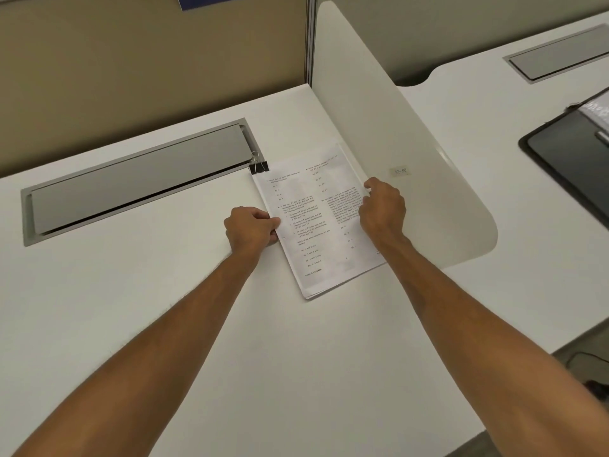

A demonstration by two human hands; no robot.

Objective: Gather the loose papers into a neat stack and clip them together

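head view, nearest me two bare forearms run up over the white desk [164, 308] toward the work. the left hand [252, 229] is curled shut, pinching the left edge of the paper stack [316, 222] between thumb and fingers. the right hand [382, 206] is closed over the stack's right edge, fingertips pressing the sheets just beside the white divider panel [412, 143]. the stack lies flat and slightly turned, right of centre on the desk; its near corner shows a few sheet edges fanned out, so i judge it gathered but not fully squared. beyond the hands, a black binder clip [259, 167] sits at the far left corner of the stack, handles up; it looks already clamped there, though i can't be certain it grips every sheet. behind that lies the grey cable tray lid [138, 173]. to finish well i'd hold both sides firmly and check the lower sheets are caught by the clip.
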